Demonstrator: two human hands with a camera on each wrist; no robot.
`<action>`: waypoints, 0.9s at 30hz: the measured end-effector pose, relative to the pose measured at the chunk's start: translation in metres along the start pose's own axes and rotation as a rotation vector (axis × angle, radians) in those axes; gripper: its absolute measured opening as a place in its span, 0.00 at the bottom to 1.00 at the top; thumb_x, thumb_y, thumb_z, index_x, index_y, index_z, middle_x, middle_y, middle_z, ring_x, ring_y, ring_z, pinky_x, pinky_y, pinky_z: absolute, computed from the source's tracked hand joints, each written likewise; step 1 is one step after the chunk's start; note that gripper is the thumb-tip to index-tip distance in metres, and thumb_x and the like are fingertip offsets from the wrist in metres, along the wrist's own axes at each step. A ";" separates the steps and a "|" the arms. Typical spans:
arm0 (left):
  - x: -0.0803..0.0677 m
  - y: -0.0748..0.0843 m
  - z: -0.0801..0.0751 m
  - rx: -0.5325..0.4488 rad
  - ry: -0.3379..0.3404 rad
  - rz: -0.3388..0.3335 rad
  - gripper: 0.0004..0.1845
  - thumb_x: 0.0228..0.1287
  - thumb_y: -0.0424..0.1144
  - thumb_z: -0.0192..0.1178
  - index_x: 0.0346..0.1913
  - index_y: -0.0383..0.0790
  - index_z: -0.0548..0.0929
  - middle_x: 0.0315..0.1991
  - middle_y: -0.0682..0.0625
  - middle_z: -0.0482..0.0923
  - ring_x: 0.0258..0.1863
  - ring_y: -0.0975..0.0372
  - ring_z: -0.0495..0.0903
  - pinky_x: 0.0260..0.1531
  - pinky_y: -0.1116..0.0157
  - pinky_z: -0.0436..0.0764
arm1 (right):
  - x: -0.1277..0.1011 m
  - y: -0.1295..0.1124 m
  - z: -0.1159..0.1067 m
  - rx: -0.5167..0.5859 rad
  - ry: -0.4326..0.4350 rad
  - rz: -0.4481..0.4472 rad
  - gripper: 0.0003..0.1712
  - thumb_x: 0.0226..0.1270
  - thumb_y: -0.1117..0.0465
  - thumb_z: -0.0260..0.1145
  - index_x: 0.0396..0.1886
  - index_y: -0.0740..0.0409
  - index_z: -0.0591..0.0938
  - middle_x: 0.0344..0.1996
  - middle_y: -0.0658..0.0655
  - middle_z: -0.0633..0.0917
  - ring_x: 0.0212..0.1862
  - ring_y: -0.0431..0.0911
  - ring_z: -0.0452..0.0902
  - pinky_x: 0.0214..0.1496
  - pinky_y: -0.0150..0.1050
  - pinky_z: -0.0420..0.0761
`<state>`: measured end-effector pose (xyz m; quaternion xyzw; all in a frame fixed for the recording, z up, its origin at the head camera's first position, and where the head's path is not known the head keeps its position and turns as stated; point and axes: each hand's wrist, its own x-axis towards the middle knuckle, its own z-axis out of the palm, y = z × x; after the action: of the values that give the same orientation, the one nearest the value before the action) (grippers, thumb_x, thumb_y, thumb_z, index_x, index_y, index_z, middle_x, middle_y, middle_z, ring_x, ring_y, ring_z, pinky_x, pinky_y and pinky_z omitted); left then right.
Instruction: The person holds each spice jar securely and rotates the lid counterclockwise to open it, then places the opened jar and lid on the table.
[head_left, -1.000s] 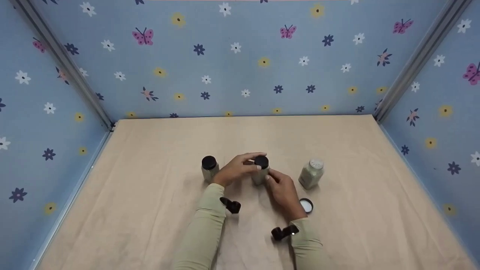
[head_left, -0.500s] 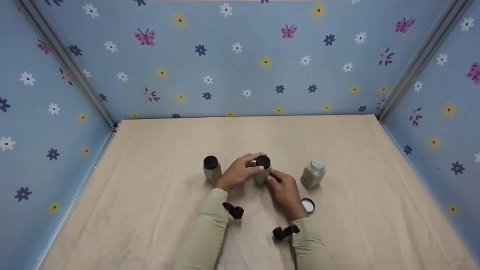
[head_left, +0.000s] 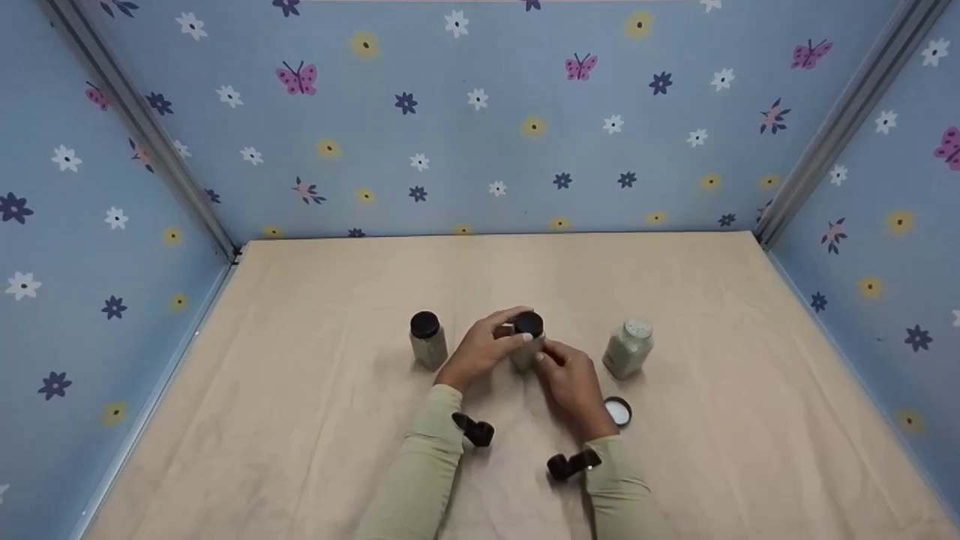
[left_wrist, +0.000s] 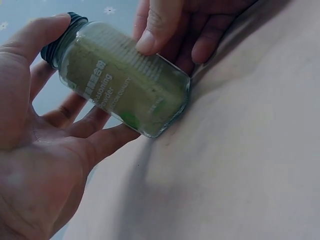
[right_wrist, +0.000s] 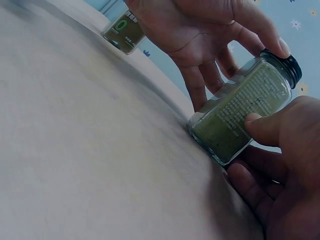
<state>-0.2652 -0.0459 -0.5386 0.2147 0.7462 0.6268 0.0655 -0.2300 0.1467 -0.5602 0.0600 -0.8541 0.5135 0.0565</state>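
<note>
Blue wallpaper with flowers and butterflies encloses a beige cloth-covered table (head_left: 315, 450). Leftmost stands a capped jar (head_left: 428, 341) of green powder, apart from the hands. Next, the left hand (head_left: 484, 349) curls over the black cap (head_left: 529, 324) of the middle jar (left_wrist: 125, 85), thumb and fingertips on the cap's rim; the palm is half open and cupped in the left wrist view. The middle jar stands on the cloth at centre. The right hand (head_left: 570, 375) pinches its glass body, thumb (right_wrist: 262, 125) on the printed label, fingers wrapped behind. Judgement: turning the cap goes best with the body clamped low and firm against the cloth, so the jar does not rotate or tip. Whether the cap is seated or loose cannot be told. Further right stands an uncapped jar (head_left: 628, 349) with a perforated shaker top, and near it a loose cap (head_left: 618, 411) lies inside-up.
</note>
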 end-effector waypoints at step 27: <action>-0.002 -0.002 0.005 -0.054 0.019 0.007 0.27 0.72 0.47 0.62 0.72 0.55 0.72 0.69 0.55 0.70 0.65 0.58 0.72 0.63 0.56 0.71 | 0.000 0.002 0.000 0.023 -0.015 0.045 0.20 0.73 0.60 0.64 0.62 0.58 0.82 0.57 0.56 0.84 0.61 0.49 0.77 0.64 0.49 0.73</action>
<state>-0.2624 -0.0423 -0.5418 0.2096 0.7287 0.6490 0.0618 -0.2304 0.1477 -0.5614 0.0453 -0.8497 0.5240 0.0376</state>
